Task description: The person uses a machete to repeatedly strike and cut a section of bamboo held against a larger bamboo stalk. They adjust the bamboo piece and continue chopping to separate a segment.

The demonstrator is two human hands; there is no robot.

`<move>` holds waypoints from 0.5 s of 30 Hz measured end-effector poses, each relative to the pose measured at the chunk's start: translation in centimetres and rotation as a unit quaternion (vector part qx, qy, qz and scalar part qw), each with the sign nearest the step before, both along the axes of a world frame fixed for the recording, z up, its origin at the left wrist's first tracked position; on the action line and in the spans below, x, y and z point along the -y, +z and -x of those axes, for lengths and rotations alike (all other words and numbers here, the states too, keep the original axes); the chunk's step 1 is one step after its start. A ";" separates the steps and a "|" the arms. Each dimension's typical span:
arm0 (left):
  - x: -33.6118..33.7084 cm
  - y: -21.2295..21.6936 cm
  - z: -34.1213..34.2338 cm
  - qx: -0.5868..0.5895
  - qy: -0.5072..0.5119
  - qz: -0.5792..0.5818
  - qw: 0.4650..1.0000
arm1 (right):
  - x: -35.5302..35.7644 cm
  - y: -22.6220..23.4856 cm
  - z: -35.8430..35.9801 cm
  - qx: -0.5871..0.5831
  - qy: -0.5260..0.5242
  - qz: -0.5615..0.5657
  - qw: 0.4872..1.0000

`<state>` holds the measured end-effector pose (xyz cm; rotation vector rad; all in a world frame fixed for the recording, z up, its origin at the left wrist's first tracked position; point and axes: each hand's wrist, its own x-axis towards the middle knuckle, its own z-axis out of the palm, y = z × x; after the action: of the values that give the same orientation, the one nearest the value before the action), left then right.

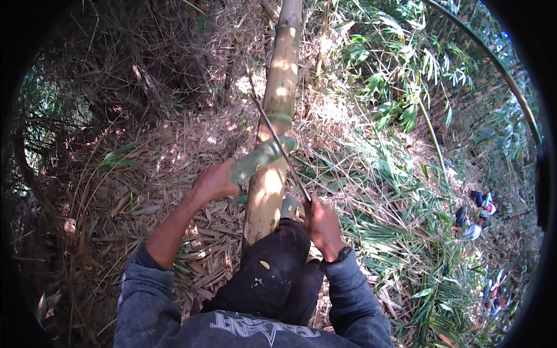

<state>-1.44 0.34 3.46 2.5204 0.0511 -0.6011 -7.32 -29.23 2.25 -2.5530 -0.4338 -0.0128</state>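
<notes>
A thick yellowish bamboo pole (282,75) runs from the far top toward my legs. Across it lies a short green bamboo section (259,158), its near-left end gripped by my left hand (213,182). My right hand (322,225) is closed around the near end of a long thin blade (271,127), which I see nearly edge-on. That blade slants over the green section close to its right end. Whether its edge is smooth or toothed is too fine to tell.
My bent knee (281,246) in dark trousers is beside the pole's near end. Dry leaves (156,203) cover the ground, with green bamboo leaves (383,203) to the right. A tangle of dry branches (168,52) rises at far left. Other people (476,217) are at far right.
</notes>
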 end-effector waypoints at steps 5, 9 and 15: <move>-1.4 -1.2 -0.8 0.002 -0.020 0.052 0.998 | -1.9 4.7 0.2 0.209 0.046 -0.150 0.965; -1.2 -1.1 -1.2 0.000 -0.034 0.065 0.997 | 1.6 -4.3 -1.9 0.071 0.008 0.024 0.997; 0.2 -1.8 0.5 0.005 0.006 -0.011 1.000 | 1.2 -5.6 -0.3 -0.035 -0.029 -0.019 0.999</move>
<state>-1.93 0.09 1.68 2.5420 0.0694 -0.5868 -7.06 -30.44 -3.31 -2.5196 -0.3282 0.0468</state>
